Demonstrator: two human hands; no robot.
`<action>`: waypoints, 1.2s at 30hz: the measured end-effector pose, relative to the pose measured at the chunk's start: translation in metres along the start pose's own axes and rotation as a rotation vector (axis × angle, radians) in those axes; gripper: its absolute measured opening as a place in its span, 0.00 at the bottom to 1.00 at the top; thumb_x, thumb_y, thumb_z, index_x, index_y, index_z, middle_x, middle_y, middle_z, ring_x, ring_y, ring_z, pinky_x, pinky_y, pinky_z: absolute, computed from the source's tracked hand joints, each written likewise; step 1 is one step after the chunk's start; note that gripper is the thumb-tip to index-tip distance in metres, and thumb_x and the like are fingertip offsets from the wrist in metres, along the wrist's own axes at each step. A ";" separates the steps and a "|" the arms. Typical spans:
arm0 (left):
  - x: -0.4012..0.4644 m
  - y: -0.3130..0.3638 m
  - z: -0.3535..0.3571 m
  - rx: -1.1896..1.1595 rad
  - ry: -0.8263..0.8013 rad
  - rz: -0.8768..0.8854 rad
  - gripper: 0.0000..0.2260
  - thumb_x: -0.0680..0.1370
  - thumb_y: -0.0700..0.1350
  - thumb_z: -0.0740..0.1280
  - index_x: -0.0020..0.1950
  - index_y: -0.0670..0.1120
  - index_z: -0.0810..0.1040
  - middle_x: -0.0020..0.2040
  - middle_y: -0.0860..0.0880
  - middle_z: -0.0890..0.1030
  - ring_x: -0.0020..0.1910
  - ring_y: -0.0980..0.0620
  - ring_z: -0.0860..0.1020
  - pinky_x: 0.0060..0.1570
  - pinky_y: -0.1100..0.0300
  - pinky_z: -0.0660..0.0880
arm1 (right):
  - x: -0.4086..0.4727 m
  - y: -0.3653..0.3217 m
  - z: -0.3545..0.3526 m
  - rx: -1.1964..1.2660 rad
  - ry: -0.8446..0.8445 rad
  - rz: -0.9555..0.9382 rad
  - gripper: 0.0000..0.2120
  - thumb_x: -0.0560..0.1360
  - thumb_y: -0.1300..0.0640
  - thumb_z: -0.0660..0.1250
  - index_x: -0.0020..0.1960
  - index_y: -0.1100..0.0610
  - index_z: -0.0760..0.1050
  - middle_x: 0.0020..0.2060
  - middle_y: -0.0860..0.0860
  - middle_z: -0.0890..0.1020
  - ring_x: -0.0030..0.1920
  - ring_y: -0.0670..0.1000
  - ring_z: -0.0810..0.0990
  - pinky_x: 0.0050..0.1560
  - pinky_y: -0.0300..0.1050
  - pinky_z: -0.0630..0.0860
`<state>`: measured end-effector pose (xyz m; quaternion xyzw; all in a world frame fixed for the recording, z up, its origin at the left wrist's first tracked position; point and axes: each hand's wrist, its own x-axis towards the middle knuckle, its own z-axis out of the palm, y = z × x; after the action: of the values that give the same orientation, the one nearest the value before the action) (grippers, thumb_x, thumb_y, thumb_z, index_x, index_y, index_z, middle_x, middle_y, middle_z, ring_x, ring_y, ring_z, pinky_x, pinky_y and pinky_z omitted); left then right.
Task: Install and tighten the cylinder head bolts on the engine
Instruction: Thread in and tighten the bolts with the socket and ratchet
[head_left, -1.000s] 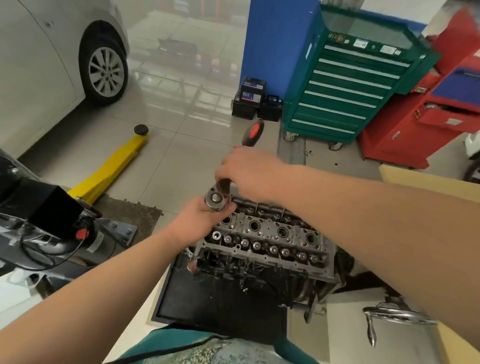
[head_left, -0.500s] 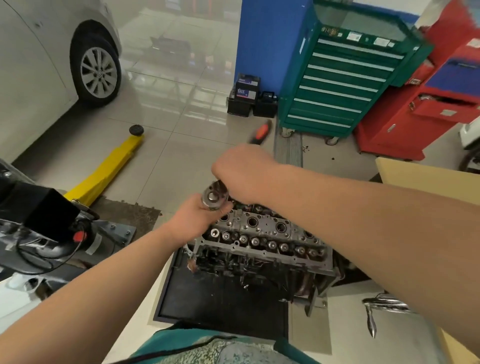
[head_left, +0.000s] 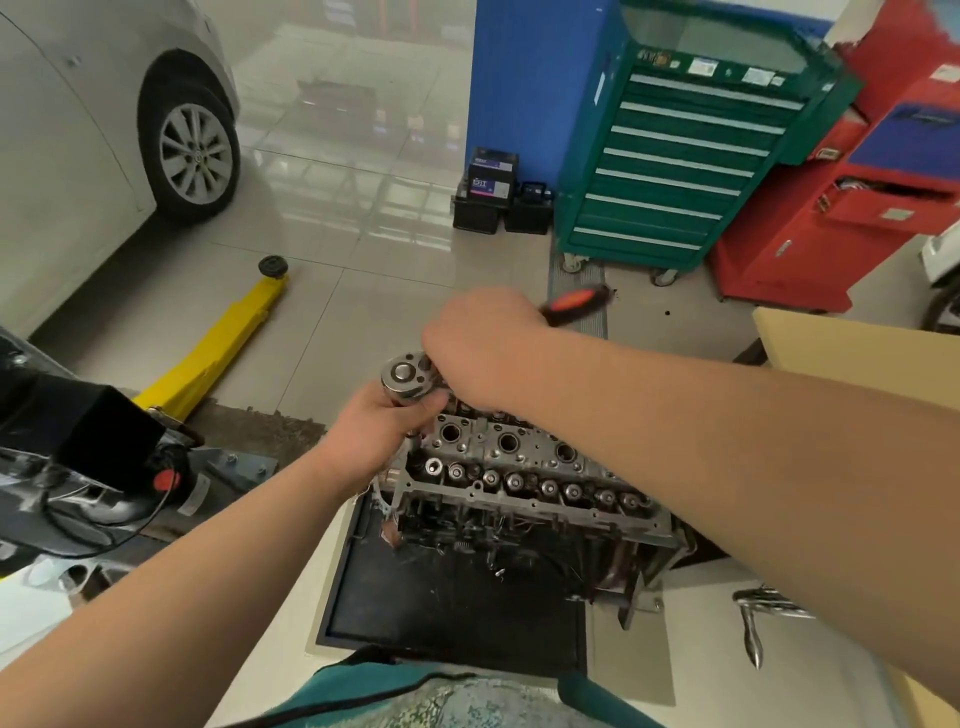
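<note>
Left hand: your left hand (head_left: 375, 435) curls its fingers just under the round head of the ratchet wrench (head_left: 408, 378), steadying it at the left end of the cylinder head (head_left: 524, 470).
Ratchet wrench: its steel head sits above the left end of the cylinder head; the shaft runs up and to the right through your other fist, and the red-and-black grip pokes out beyond it, blurred.
Right hand: your right hand (head_left: 485, 347) is closed in a fist round the wrench handle, knuckles up, forearm crossing over the right end of the engine.
Cylinder head: it sits on top of the engine block (head_left: 519, 551), long side running left to right, with open bores and a near row of valve tops showing; you cannot tell which bolts are seated.
Black mat: the engine stands on the far edge of the black mat (head_left: 447, 613), on the tiled floor.
Far left: a white car (head_left: 78, 135) with one wheel, and a yellow floor jack (head_left: 223, 343) lying between it and the engine.
Far right: a green tool cabinet (head_left: 675, 171), a red cabinet (head_left: 841, 208) beside it, and a chrome part (head_left: 753, 618) on the floor near the engine's right end.
</note>
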<state>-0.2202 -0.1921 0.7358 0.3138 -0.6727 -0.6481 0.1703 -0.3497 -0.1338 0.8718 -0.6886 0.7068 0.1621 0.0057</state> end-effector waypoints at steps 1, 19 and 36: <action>0.001 0.001 -0.001 0.001 -0.001 0.001 0.05 0.81 0.40 0.71 0.47 0.40 0.84 0.43 0.40 0.84 0.42 0.44 0.78 0.52 0.46 0.74 | -0.005 -0.005 0.003 0.046 -0.076 0.024 0.09 0.78 0.59 0.66 0.39 0.55 0.71 0.34 0.48 0.72 0.34 0.51 0.73 0.30 0.46 0.69; 0.004 -0.003 0.006 -0.016 0.047 -0.018 0.08 0.76 0.39 0.67 0.38 0.48 0.82 0.37 0.45 0.77 0.37 0.50 0.71 0.41 0.52 0.68 | -0.016 0.001 0.022 0.390 -0.270 0.048 0.04 0.78 0.58 0.65 0.47 0.57 0.77 0.34 0.50 0.82 0.33 0.52 0.83 0.27 0.43 0.77; 0.009 -0.011 0.001 0.034 0.007 0.002 0.02 0.78 0.47 0.71 0.50 0.51 0.82 0.40 0.44 0.81 0.39 0.52 0.74 0.41 0.53 0.74 | 0.005 0.008 -0.004 0.045 -0.117 -0.046 0.03 0.78 0.61 0.66 0.50 0.56 0.77 0.38 0.47 0.75 0.42 0.52 0.79 0.40 0.51 0.77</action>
<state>-0.2258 -0.1968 0.7233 0.3182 -0.6832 -0.6355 0.1679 -0.3565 -0.1400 0.8763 -0.6938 0.6926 0.1861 0.0664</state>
